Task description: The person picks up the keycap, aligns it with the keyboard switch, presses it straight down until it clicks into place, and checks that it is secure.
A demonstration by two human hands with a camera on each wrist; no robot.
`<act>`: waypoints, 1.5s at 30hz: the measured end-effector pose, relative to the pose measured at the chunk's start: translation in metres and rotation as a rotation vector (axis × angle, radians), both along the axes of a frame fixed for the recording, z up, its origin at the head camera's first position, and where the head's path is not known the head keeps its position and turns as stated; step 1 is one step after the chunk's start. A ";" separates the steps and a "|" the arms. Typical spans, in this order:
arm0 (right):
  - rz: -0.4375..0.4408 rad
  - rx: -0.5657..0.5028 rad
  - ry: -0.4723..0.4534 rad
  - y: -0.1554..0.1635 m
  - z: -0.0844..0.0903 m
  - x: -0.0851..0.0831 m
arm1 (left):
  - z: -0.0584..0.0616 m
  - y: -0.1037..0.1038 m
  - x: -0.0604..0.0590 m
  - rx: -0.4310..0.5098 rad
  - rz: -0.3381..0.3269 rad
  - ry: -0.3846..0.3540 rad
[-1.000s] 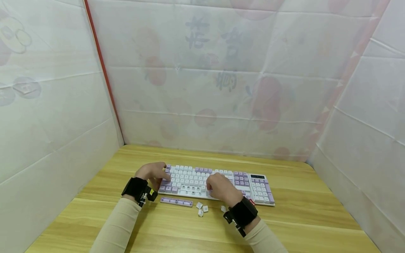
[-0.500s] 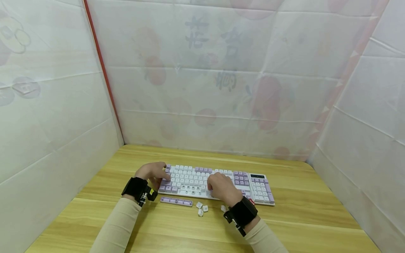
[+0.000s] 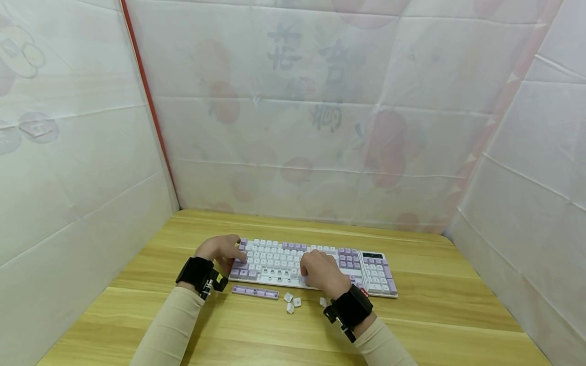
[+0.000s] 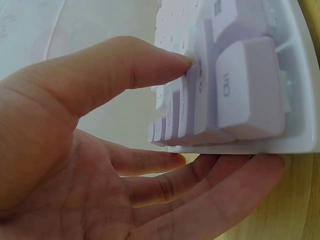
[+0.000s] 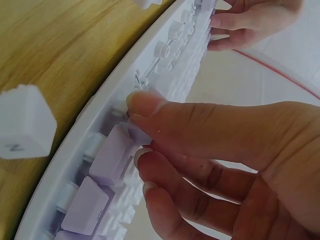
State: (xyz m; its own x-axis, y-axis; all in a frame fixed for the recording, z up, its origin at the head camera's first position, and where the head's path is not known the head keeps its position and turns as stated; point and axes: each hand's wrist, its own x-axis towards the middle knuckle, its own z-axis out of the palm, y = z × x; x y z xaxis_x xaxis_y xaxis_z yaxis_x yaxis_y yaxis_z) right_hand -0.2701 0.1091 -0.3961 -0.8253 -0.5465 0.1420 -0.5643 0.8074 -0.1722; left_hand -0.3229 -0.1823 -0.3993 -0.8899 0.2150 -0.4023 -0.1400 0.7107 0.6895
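A white and purple keyboard [image 3: 274, 258] lies on the table. My left hand [image 3: 223, 250] holds its left end, the thumb over the purple edge keys [image 4: 245, 90] and the fingers against the side. Near the front row, my right hand [image 3: 322, 272] pinches a purple keycap [image 5: 139, 133] between thumb and index finger, right at the board; the thumb covers part of it. Left of that hand, bare switches [image 3: 280, 278] show in the lower rows. A long purple spacebar keycap [image 3: 255, 292] lies underside up before the keyboard.
Several loose white keycaps [image 3: 290, 308] lie on the wooden table [image 3: 247, 335] in front of the keyboard. Another white keycap [image 3: 323, 302] sits by the right wrist. White sheeting [image 3: 293, 193] encloses the table at the back and sides.
My right hand has shifted very slightly to the right. My left hand, the keyboard and the loose keycaps have stayed in place.
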 end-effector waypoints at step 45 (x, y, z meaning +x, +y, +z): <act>0.023 -0.026 0.040 -0.002 -0.005 -0.002 | -0.008 -0.005 -0.005 0.030 0.019 0.021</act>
